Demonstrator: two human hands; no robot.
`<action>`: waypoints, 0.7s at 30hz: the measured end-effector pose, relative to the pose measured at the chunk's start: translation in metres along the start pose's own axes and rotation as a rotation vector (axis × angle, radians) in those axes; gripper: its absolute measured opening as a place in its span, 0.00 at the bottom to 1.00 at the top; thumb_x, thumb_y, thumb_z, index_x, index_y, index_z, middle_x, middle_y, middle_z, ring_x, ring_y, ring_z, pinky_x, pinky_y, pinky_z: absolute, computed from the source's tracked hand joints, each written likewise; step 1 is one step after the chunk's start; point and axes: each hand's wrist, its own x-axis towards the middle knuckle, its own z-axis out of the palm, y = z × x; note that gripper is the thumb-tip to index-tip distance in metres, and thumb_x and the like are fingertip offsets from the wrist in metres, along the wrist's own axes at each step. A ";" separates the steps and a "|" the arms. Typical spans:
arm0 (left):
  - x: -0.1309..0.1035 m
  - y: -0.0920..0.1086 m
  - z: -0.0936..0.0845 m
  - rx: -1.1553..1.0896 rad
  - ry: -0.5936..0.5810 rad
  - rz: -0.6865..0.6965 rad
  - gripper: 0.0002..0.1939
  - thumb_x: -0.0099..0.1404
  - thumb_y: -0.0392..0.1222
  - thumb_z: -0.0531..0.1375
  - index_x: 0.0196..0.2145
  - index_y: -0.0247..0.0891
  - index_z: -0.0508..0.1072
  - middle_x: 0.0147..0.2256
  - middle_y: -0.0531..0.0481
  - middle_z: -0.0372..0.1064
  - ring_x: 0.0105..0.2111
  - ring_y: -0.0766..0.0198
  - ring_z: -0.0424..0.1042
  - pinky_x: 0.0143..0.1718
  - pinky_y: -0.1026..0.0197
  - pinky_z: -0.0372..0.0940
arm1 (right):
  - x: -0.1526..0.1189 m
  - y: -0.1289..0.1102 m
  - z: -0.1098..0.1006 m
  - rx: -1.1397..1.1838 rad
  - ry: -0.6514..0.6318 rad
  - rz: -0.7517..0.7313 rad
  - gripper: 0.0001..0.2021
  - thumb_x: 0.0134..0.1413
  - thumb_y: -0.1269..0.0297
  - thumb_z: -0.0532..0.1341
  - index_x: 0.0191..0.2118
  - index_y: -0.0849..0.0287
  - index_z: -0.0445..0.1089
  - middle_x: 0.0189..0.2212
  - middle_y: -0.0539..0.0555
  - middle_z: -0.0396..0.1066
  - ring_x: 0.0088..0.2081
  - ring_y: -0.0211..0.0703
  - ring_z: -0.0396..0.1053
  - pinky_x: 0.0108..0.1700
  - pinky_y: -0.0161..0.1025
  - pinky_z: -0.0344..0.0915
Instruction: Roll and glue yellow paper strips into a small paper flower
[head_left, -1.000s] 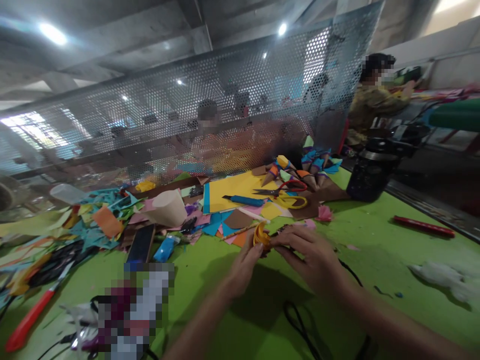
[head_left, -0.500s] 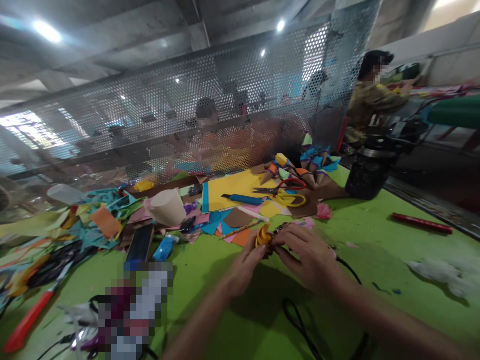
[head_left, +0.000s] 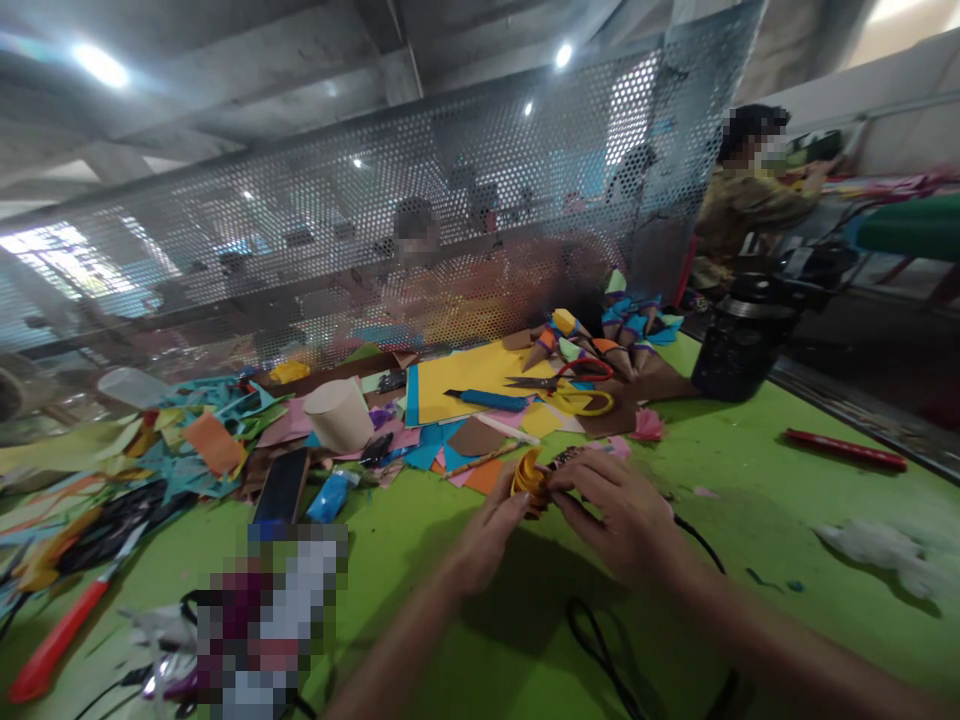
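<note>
My left hand (head_left: 487, 535) is closed, thumb and fingers pinching a small yellow-orange curled paper piece (head_left: 528, 476). From the right, the fingertips of my right hand (head_left: 611, 510) press together at that piece's edge. Something dark and patterned (head_left: 562, 457) shows behind my right fingers; its kind cannot be made out. Both hands hover a little over the green table (head_left: 517, 610). Just beyond them lie paper scraps (head_left: 480, 475), a blue utility knife (head_left: 491, 400), red-handled scissors (head_left: 559, 376) and a yellow-handled pair (head_left: 581, 402).
A black flask (head_left: 739, 345) and a red pen (head_left: 845, 450) are on the right, with white stuffing (head_left: 885, 560) nearer. Leftward lie a phone (head_left: 281, 487), a paper roll (head_left: 337, 415) and a red-handled tool (head_left: 64, 640). A perforated metal screen (head_left: 337, 240) stands behind; a person (head_left: 750, 200) sits beyond.
My hands stay in nearly the same place around the yellow-orange paper piece. My right fingers have shifted very slightly; the view has tilted a touch.
</note>
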 end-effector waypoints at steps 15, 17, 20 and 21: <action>0.000 0.000 -0.004 0.005 0.069 -0.037 0.28 0.67 0.56 0.56 0.58 0.38 0.65 0.58 0.41 0.64 0.58 0.50 0.60 0.59 0.51 0.53 | 0.003 0.005 -0.008 0.064 0.035 0.032 0.04 0.62 0.71 0.60 0.38 0.58 0.73 0.34 0.55 0.75 0.37 0.46 0.72 0.38 0.41 0.67; 0.000 0.000 -0.003 -0.021 0.065 -0.032 0.26 0.66 0.57 0.56 0.56 0.39 0.66 0.55 0.42 0.67 0.53 0.51 0.64 0.54 0.52 0.57 | 0.002 0.005 -0.007 0.062 0.015 0.022 0.04 0.62 0.71 0.61 0.38 0.58 0.73 0.35 0.56 0.75 0.37 0.46 0.72 0.39 0.42 0.67; 0.001 -0.001 -0.002 -0.055 0.051 -0.039 0.25 0.66 0.56 0.56 0.54 0.39 0.67 0.49 0.43 0.69 0.45 0.56 0.66 0.48 0.55 0.59 | 0.001 0.005 -0.005 0.053 -0.018 0.008 0.04 0.63 0.70 0.60 0.38 0.58 0.72 0.35 0.56 0.75 0.38 0.47 0.72 0.40 0.43 0.68; 0.001 -0.001 -0.002 -0.059 0.051 -0.044 0.24 0.66 0.56 0.57 0.54 0.39 0.67 0.48 0.43 0.69 0.44 0.57 0.66 0.47 0.55 0.60 | 0.001 0.005 -0.004 0.049 -0.027 0.008 0.04 0.63 0.70 0.59 0.38 0.58 0.72 0.35 0.56 0.75 0.38 0.47 0.72 0.40 0.43 0.68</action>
